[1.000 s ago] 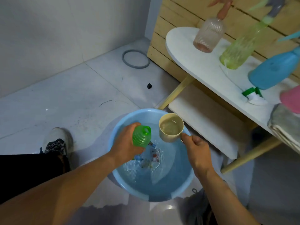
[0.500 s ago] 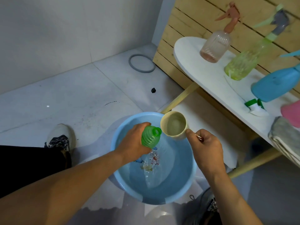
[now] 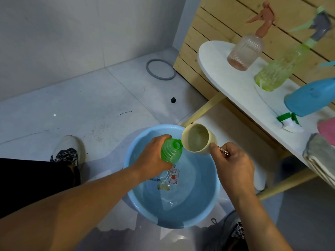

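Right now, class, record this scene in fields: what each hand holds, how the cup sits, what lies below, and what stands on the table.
Left hand: grips the green bottle, open neck towards the cup
Right hand: holds the beige cup by its handle
Cup tilt: tipped, rim beside the bottle's mouth
Below: blue basin holding water, on the floor
White table: pink spray bottle, yellow-green spray bottle, blue spray bottle
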